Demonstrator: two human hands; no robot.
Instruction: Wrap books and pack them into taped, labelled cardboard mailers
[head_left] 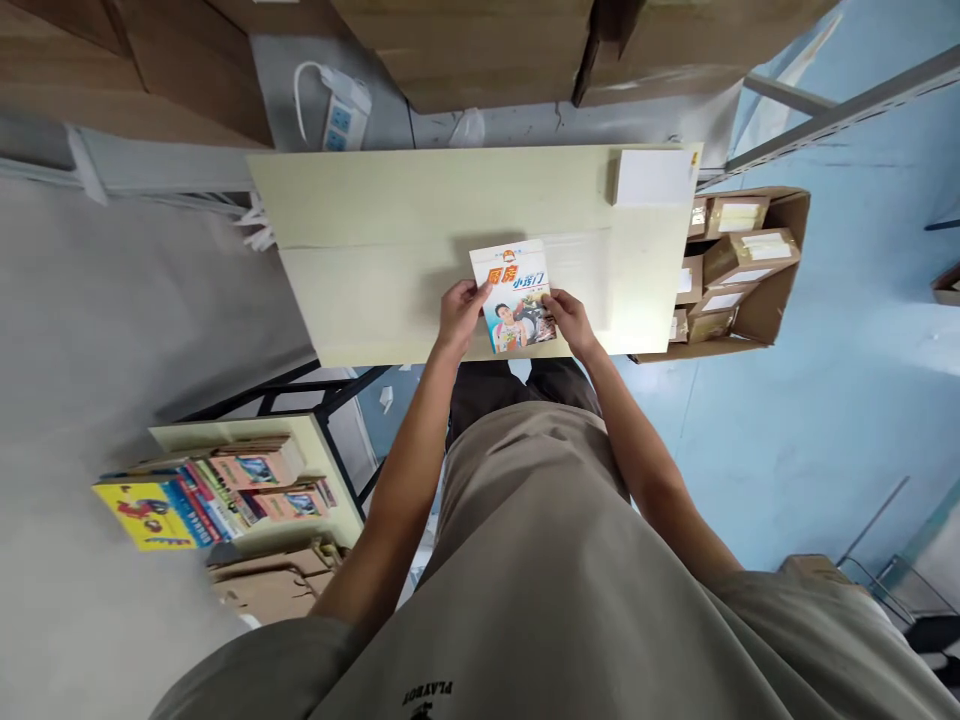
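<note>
Nearest is the loose grey-brown cloth shirt (555,560) on the person's torso. Beyond it, the left-hand grip (458,313) holds the left edge of a thin rectangular book with a white and blue illustrated cover (517,297), thumb on the front; the right-hand grip (571,322) holds its right edge likewise. The book is thus between both grips, over the near part of a pale yellow-green rectangular table (375,205). Farther off, a flat white rectangular block (655,178) lies at the table's far right corner.
</note>
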